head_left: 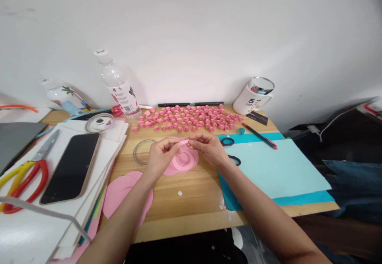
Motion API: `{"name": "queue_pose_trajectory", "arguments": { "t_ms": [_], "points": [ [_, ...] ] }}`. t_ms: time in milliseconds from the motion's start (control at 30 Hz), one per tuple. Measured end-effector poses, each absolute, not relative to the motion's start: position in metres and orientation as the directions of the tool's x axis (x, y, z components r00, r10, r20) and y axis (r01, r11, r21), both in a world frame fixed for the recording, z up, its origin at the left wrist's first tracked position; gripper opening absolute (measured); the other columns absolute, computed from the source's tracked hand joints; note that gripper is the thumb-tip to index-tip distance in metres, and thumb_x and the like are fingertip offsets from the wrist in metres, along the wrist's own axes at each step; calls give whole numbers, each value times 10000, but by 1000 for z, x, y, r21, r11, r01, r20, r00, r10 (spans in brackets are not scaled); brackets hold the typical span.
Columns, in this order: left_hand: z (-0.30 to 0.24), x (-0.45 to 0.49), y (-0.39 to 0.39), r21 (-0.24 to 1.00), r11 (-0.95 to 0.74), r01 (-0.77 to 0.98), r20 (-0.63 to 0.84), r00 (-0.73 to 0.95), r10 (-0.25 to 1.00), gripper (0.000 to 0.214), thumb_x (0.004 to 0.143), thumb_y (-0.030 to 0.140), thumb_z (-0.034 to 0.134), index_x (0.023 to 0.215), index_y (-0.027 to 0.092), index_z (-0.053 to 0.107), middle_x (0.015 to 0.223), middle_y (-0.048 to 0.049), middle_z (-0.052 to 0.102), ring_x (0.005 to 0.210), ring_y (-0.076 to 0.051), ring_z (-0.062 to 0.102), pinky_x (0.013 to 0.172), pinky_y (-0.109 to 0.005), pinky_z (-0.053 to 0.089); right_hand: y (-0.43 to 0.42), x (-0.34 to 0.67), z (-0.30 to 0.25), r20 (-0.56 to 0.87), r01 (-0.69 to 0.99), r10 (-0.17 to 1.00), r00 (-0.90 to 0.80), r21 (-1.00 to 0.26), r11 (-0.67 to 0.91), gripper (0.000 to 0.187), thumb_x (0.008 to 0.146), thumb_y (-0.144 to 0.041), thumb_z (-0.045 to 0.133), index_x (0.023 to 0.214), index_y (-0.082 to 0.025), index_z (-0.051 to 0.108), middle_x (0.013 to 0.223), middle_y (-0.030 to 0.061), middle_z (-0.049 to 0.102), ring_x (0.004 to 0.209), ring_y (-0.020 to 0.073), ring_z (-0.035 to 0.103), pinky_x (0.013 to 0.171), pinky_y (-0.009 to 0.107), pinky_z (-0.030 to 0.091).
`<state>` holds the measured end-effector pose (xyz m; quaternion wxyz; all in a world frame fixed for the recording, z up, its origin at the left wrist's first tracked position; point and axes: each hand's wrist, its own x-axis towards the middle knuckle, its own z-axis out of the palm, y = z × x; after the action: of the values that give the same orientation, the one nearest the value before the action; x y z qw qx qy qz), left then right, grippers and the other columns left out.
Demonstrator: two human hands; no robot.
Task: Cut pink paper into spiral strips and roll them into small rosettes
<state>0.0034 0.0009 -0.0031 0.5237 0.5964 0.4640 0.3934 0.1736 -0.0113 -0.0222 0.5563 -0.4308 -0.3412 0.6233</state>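
Note:
Between my two hands is a pink paper spiral (181, 167), cut as a curling strip. The fingertips of my left hand (163, 151) pinch its upper left edge. My right hand (208, 148) pinches the strip at its upper right. Under the spiral lie more pink paper pieces (195, 161) on the wooden table. A roll of clear tape (135, 154) sits just left of my left hand. Black-handled scissors (229, 141) rest beside my right wrist, their blades hidden. Further pink paper circles (128, 188) lie under my left forearm.
Many rolled pink paper roses (191, 117) spread along the back. A bottle (121, 85) and a white mug (252, 97) stand by the wall. Blue paper sheets (277, 168) and a pencil (259, 135) lie right; a phone (71, 166) and red-yellow scissors (38, 168) on papers left.

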Motion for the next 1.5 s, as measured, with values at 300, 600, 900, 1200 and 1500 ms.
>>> {"name": "queue_pose_trajectory", "arguments": {
  "t_ms": [300, 600, 900, 1200, 1500],
  "points": [
    [-2, 4, 0, 990, -16, 138, -22, 274, 962, 193, 733, 320, 633, 785, 139, 678, 607, -4, 621, 551, -98, 538, 542, -206, 414, -12, 173, -19, -151, -356, 988, 25, -925, -133, 162, 548, -239, 803, 644, -182, 685, 588, -21, 660, 557, 94, 586, 605, 244, 465],
    [-3, 3, 2, 992, -24, 126, -8, 248, 969, 200, 714, 328, 646, 778, 141, 676, 618, -10, 643, 574, -111, 573, 571, -217, 441, -11, 174, -26, -170, -389, 985, -25, -906, -166, 185, 607, -258, 773, 775, -196, 724, 724, 20, 721, 682, 127, 655, 731, 281, 493],
    [5, 7, -2, 993, 49, 106, -78, 295, 952, 208, 722, 331, 637, 774, 133, 667, 589, -17, 648, 539, -108, 562, 514, -203, 402, -12, 172, -23, -171, -418, 985, -31, -893, -168, 175, 586, -221, 785, 746, -194, 720, 712, 9, 723, 651, 111, 658, 703, 252, 513],
    [2, 7, -1, 981, -20, 191, -39, 300, 953, 211, 754, 331, 591, 695, 144, 668, 540, 8, 591, 503, -93, 501, 516, -207, 388, -12, 171, -22, -138, -376, 990, -30, -916, -139, 165, 567, -220, 793, 698, -189, 696, 622, -13, 688, 582, 103, 630, 643, 248, 508],
    [2, 6, 0, 973, -58, 222, -11, 297, 955, 254, 765, 340, 574, 607, 150, 634, 531, 17, 559, 523, -93, 488, 540, -208, 390, -11, 171, -22, -141, -371, 990, 18, -920, -125, 161, 562, -245, 795, 689, -186, 714, 644, 1, 701, 607, 114, 634, 663, 257, 507]
  ]
}}
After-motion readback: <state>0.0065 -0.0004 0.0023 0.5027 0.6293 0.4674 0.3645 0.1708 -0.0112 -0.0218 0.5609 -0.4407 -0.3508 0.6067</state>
